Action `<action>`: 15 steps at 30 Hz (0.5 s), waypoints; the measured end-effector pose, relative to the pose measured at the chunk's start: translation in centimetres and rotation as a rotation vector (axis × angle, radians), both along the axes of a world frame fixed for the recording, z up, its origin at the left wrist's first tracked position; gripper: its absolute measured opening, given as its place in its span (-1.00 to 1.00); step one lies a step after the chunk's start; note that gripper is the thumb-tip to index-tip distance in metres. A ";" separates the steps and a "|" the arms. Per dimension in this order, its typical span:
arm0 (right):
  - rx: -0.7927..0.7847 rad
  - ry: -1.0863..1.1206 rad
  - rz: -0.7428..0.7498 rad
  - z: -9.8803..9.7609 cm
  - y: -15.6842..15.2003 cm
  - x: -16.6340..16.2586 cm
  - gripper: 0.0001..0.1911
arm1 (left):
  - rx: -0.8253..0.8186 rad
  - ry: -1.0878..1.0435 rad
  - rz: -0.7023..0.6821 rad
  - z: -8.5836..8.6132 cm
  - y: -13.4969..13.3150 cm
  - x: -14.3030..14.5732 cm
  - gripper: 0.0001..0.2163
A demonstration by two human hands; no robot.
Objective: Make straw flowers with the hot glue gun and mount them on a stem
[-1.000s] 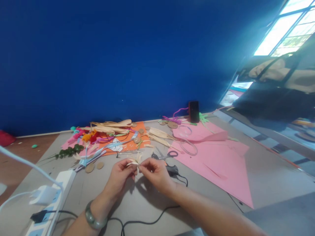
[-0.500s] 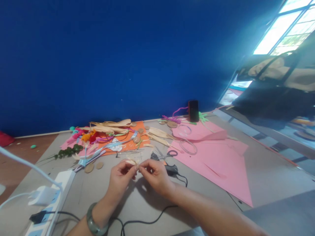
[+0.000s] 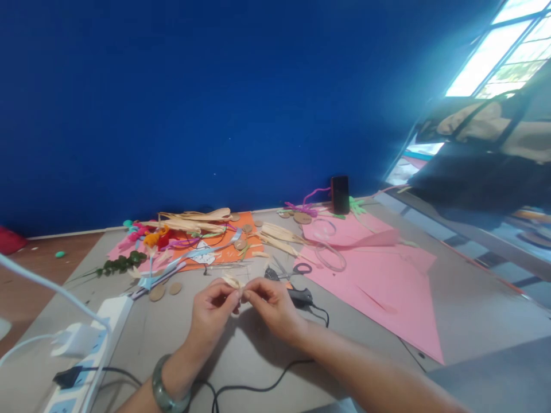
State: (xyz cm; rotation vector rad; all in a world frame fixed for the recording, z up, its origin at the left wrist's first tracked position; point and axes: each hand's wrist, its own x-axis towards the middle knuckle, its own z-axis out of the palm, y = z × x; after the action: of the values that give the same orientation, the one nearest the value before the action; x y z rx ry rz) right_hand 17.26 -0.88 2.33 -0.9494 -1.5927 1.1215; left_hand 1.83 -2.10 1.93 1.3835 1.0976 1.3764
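Note:
Both hands meet at the fingertips over the near middle of the table. A small pale-yellow piece of raffia-like strip [image 3: 232,280] pokes up from between them. My left hand [image 3: 214,307], with a bangle on its wrist, pinches this strip between thumb and fingers. Thumb and forefinger of my right hand [image 3: 272,307] are closed at the strip's right end; the exact hold is partly hidden. Just behind my right hand lie a black glue gun [image 3: 301,296] and scissors [image 3: 302,268] with dark handles.
Left of my hands are a white power strip [image 3: 112,312] with plugs and wooden discs [image 3: 157,293]. Behind lie pale strips [image 3: 279,234], orange paper [image 3: 246,221] and pipe cleaners [image 3: 136,232]. Pink paper [image 3: 387,287] covers the right; a phone [image 3: 340,195] leans on the blue wall [image 3: 215,103].
Almost nothing differs. The pale strip stands slightly more visible above my left fingers, and the view has shifted a touch.

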 end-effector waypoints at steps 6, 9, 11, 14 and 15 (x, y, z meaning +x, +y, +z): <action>0.022 -0.033 -0.035 -0.1 0.1 0.1 -0.87 | -0.084 -0.071 -0.037 0.2 -0.1 -0.2 -0.79; 0.070 -0.075 -0.053 -0.2 0.2 0.2 -0.87 | -0.136 -0.097 0.018 0.4 0.0 -0.3 -0.79; 0.090 -0.101 -0.055 -0.2 0.2 0.2 -0.87 | -0.164 -0.124 0.039 0.5 0.1 -0.2 -0.79; 0.092 -0.112 -0.053 -0.2 0.1 0.1 -0.87 | -0.200 -0.172 0.021 0.7 0.2 -0.2 -0.76; 0.084 -0.107 -0.052 -0.2 0.1 0.1 -0.87 | -0.215 -0.192 0.011 0.8 0.1 -0.2 -0.77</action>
State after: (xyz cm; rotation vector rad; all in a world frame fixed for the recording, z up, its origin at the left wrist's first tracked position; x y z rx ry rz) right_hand 17.35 -0.76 2.14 -1.0033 -1.6780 0.9754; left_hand 1.68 -1.95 2.71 1.0704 1.0908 1.3266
